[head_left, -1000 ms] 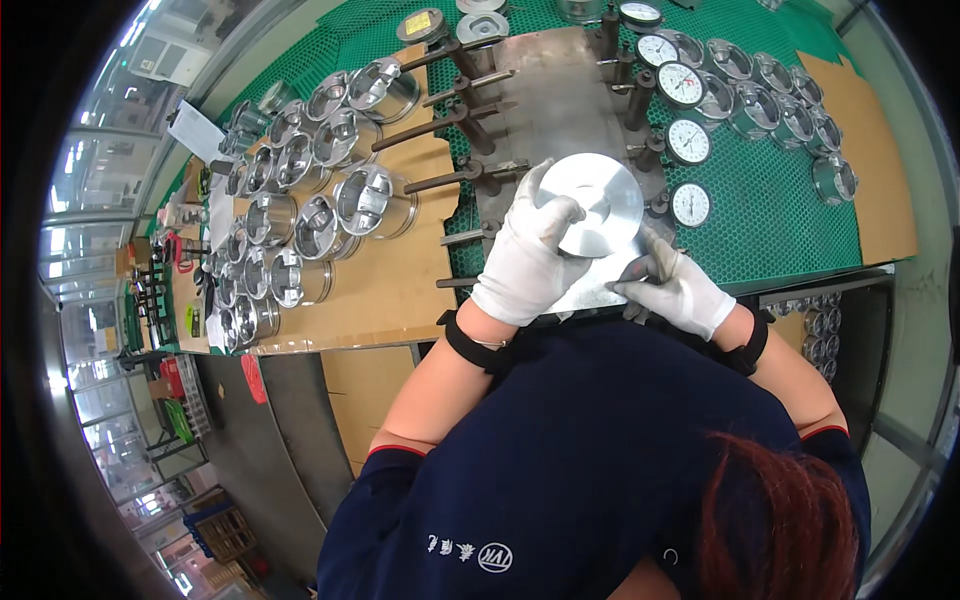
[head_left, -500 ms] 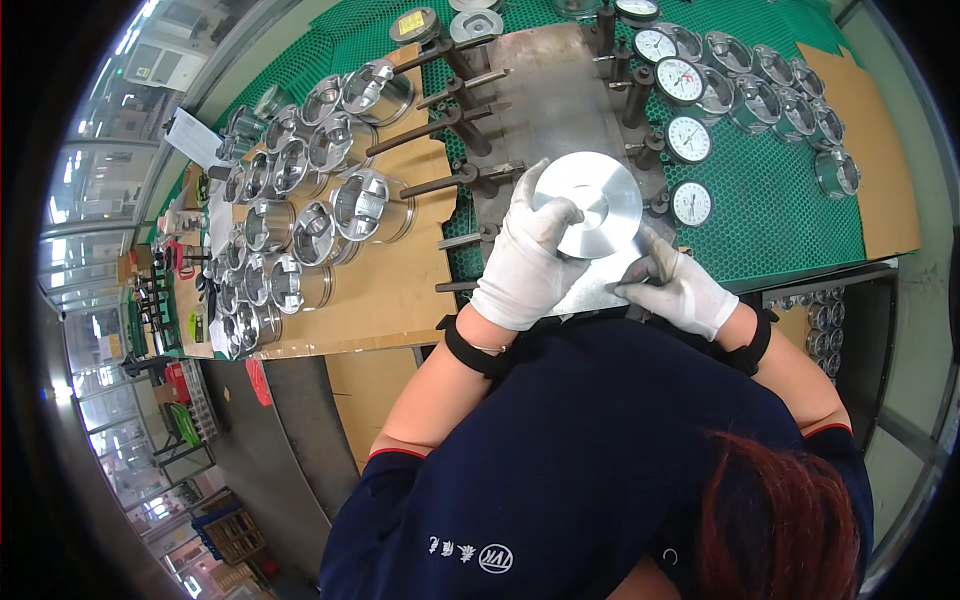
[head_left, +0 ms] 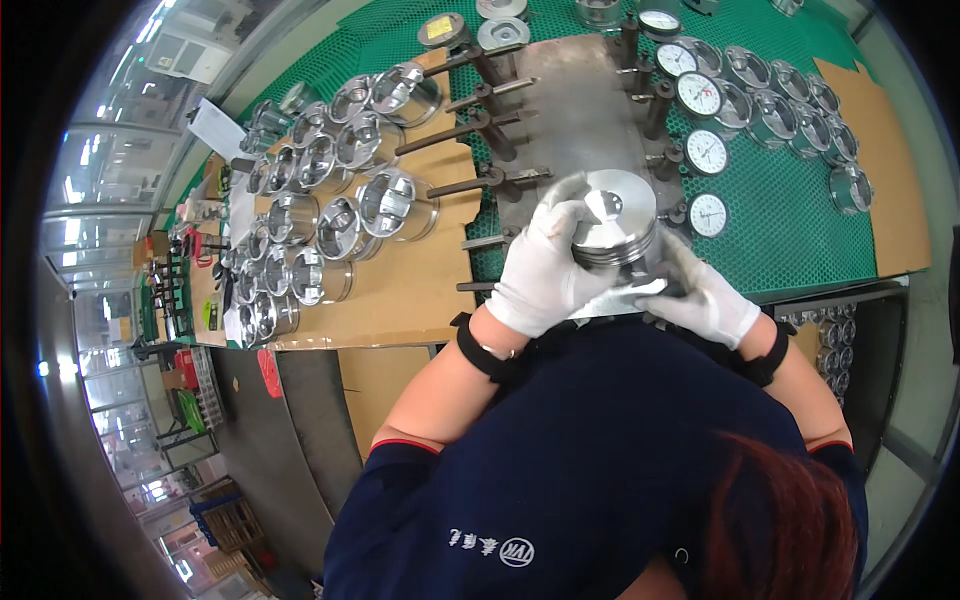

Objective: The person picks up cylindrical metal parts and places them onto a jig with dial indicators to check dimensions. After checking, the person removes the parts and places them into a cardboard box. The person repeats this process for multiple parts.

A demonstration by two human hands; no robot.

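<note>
A shiny metal piston (head_left: pixel 618 205) is in my gloved left hand (head_left: pixel 545 265), its thumb and fingers gripping the left side. The piston is tilted, with its round flat crown and grooved upper side showing. My gloved right hand (head_left: pixel 705 300) curls at the piston's lower right, fingers along its side and thumb below. Its fingertips are smeared by motion and partly hidden. Both hands are over the near end of a grey metal plate (head_left: pixel 570 110). Beside the plate stand dial gauges (head_left: pixel 707 152) on the right and dark rod holders (head_left: pixel 490 130) on the left.
Several pistons (head_left: pixel 398 203) stand in rows on brown cardboard (head_left: pixel 440 290) at the left. More pistons (head_left: pixel 775 118) stand on green mesh matting (head_left: pixel 790 240) at the right, with another cardboard sheet (head_left: pixel 885 170) beyond. A round part with a yellow label (head_left: pixel 442 30) lies at the back.
The piston has tipped, so its grooved side now shows beneath the crown. My right hand has shifted from below it to its lower right side. The whole view has shifted slightly.
</note>
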